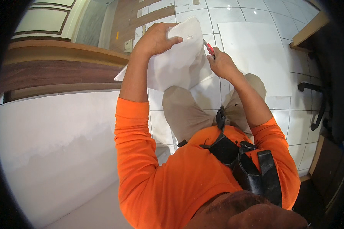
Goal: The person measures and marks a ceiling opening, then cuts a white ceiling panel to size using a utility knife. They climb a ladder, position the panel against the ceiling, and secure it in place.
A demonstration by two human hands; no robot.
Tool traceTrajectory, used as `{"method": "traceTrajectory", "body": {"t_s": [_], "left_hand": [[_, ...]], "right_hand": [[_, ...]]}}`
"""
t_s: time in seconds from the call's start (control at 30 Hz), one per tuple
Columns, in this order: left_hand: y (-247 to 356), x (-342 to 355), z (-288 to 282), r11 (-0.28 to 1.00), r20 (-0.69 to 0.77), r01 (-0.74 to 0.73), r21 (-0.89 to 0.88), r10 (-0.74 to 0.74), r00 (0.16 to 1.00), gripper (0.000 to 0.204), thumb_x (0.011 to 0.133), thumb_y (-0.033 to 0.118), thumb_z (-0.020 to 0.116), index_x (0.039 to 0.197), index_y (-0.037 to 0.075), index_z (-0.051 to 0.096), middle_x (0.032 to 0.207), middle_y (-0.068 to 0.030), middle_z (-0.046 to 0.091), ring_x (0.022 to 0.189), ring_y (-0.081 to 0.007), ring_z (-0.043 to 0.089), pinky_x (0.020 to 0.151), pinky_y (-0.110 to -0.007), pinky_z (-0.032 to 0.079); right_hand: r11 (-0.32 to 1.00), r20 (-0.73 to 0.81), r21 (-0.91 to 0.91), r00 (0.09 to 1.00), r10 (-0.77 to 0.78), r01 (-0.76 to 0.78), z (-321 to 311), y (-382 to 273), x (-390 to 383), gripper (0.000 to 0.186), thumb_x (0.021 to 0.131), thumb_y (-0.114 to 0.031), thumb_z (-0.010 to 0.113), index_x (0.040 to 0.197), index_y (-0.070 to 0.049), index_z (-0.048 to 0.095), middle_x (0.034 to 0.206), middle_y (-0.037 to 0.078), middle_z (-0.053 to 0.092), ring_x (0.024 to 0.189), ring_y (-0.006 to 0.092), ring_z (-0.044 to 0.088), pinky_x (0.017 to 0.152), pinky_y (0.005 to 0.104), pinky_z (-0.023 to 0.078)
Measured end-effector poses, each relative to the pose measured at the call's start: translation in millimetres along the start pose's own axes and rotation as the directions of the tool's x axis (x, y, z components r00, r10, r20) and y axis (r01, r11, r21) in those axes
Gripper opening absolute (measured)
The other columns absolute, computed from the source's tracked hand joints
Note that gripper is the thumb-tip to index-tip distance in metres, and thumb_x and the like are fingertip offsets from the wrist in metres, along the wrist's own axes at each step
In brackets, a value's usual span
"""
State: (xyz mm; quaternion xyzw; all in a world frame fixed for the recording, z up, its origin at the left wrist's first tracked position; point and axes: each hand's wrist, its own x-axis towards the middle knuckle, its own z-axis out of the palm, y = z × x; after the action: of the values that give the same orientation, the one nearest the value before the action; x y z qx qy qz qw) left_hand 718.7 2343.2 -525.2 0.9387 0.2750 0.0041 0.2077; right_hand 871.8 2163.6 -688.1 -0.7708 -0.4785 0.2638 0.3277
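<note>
My left hand (158, 39) grips the upper left edge of a white board (176, 63), thumb on its face and fingers behind it. The board is tilted above my knees, with a small hole or chipped spot near its top. In my right hand (222, 65) is a red utility knife (210, 49), its fingers wrapped round the handle. The knife's dark tip meets or lies very near the board's right edge; whether it touches I cannot tell.
Another flat white sheet (252, 53) lies on the tiled floor to the right. A low white wall (57, 149) and a brown wooden ledge (61, 72) run along the left. At the right stand a black chair base (318, 93) and wooden furniture (311, 32).
</note>
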Motion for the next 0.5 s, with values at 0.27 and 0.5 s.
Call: {"method": "traceTrajectory", "body": {"t_s": [0.27,0.5], "left_hand": [[4.3,-2.2,-0.9,0.998,-0.002,-0.013,0.054,0.014,1.000,0.049,0.083,0.033,0.079,0.125,0.007,0.072,0.107,-0.0240,0.074,0.098,-0.0380,0.070,0.093,-0.043,0.054],[3.6,-0.3,-11.6,0.997,0.019,0.002,0.077,-0.004,1.000,0.052,0.083,0.035,0.079,0.127,0.007,0.071,0.110,-0.0241,0.074,0.101,-0.0386,0.070,0.094,-0.043,0.053]], "right_hand": [[1.000,-0.101,-0.004,0.995,-0.012,0.012,22.9,4.2,-4.3,0.035,0.101,-0.029,0.056,0.113,0.003,0.050,0.090,0.033,0.068,0.088,0.0513,0.067,0.080,0.0583,0.053],[0.994,-0.130,0.090,0.990,-0.052,0.064,23.8,13.2,-6.3,0.034,0.101,-0.027,0.056,0.118,0.002,0.049,0.086,0.032,0.068,0.083,0.0516,0.067,0.076,0.0592,0.052]]}}
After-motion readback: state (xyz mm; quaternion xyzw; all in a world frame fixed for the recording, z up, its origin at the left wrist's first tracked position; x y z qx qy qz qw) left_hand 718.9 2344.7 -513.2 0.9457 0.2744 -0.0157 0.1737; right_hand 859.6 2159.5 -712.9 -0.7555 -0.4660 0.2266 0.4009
